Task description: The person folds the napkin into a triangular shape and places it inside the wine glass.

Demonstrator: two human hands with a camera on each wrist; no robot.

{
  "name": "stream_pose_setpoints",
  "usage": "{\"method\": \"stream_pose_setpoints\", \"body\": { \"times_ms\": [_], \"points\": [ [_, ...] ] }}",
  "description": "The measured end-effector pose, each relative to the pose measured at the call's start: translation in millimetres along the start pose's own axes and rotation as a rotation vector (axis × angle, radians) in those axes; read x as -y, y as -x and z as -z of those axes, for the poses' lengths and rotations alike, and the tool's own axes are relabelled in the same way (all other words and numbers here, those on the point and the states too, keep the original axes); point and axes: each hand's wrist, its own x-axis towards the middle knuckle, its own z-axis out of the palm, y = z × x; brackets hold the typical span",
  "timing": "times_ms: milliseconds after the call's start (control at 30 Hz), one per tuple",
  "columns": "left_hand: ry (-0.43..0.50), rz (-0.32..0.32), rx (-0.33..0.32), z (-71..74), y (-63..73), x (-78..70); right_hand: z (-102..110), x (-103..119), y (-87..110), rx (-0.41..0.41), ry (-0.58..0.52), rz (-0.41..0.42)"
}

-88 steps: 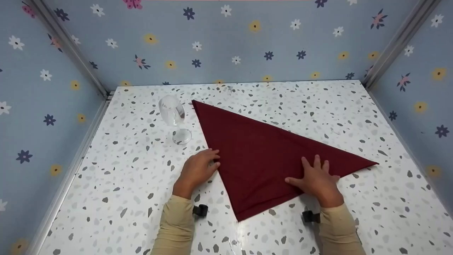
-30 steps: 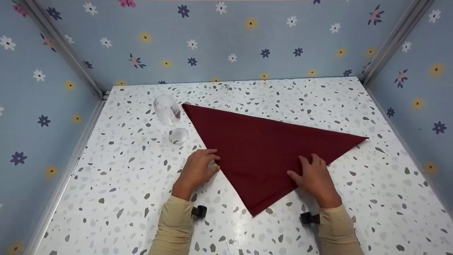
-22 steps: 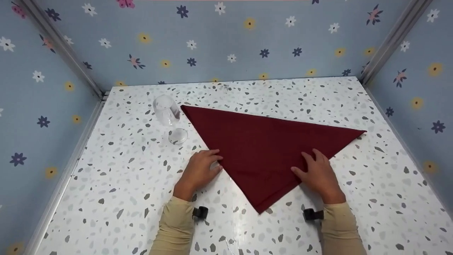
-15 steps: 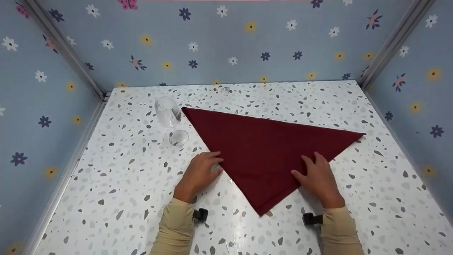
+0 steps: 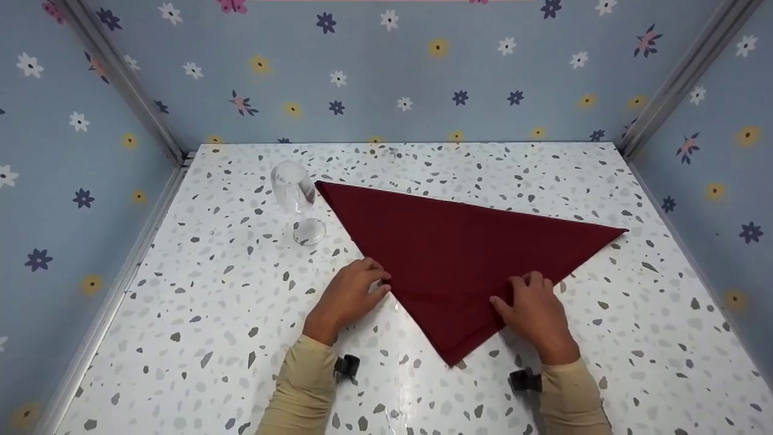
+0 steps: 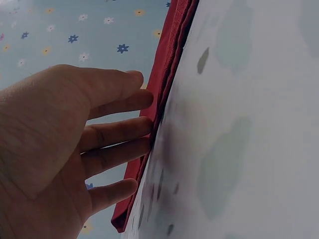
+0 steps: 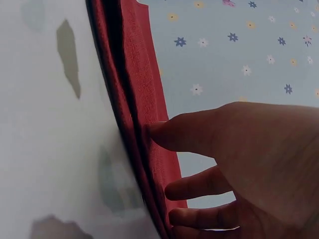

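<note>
A dark red cloth napkin [image 5: 435, 254], folded into a triangle, lies flat on the table with its long side away from me and one corner toward me. Layered folds show along its edges in both wrist views. My left hand [image 5: 350, 294] is at the left edge, fingertips touching the cloth [image 6: 164, 64], with fingers relaxed and nothing gripped. My right hand [image 5: 536, 311] rests its thumb and fingertips on the right edge, fingers slightly bent and spread; the thumb [image 7: 184, 130] presses the folded border. Left of the cloth's far-left corner stands a clear stemmed glass [image 5: 294, 188].
The speckled white table [image 5: 211, 290] is bounded by blue floral panels [image 5: 386, 72] at the back and both sides. The glass foot [image 5: 310, 232] is close to the cloth's left edge. Black wrist cameras [image 5: 347, 367] hang inside both sleeves.
The napkin has turned counterclockwise: its right corner swung away from me and its near corner shifted right. Both hands stayed on its edges. Lately the left hand moved slightly right.
</note>
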Motion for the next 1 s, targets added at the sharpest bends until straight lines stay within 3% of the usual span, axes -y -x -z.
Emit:
{"method": "stream_pose_setpoints", "body": {
  "times_ms": [300,633,1000],
  "points": [
    [-0.002,-0.030,0.058,-4.4,1.0,-9.0,3,-14,-5.7,0.015,-0.057,-0.028],
    [-0.026,-0.044,0.076,-22.3,-5.8,-26.2,14,-25,-8.3,0.042,-0.056,-0.076],
    [-0.058,0.019,0.109,-20.6,-16.4,-23.1,6,-28,-19.8,0.071,-0.116,-0.084]
  ]
}}
